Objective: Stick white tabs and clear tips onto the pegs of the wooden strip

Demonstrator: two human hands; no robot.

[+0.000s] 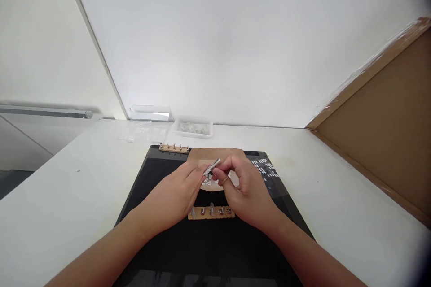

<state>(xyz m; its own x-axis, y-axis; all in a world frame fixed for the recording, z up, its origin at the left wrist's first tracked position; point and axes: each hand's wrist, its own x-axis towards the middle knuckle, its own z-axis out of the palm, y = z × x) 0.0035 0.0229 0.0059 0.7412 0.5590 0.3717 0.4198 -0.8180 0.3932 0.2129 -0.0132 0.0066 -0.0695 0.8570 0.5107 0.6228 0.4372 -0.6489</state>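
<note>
1. Fingertips [215,174] of both hands meet over the middle of a black mat [168,242], pinched together on one small silvery metal piece [211,168].
2. Left hand [178,193] comes in from the lower left, its fingers curled and its thumb and forefinger closed on the near end of the metal piece.
3. Right hand [244,188] comes in from the lower right, fingers bent inward, gripping the same piece from the other side; the exact form of the piece is too small to tell.
4. The metal piece is held just above a brown cardboard sheet [215,154] that lies on the far part of the mat.
5. Just below the hands, on the mat, lies a wooden strip [211,212] carrying a row of small metal fittings.
6. A second wooden strip with fittings [174,148] rests at the far left edge of the mat.
7. Near the right hand, small white printed marks [266,169] show on the mat.
8. The mat sits on a white table [336,197]; a clear tray [193,127] stands at the table's far edge against the wall, and a large brown board [387,130] leans at the right.
</note>
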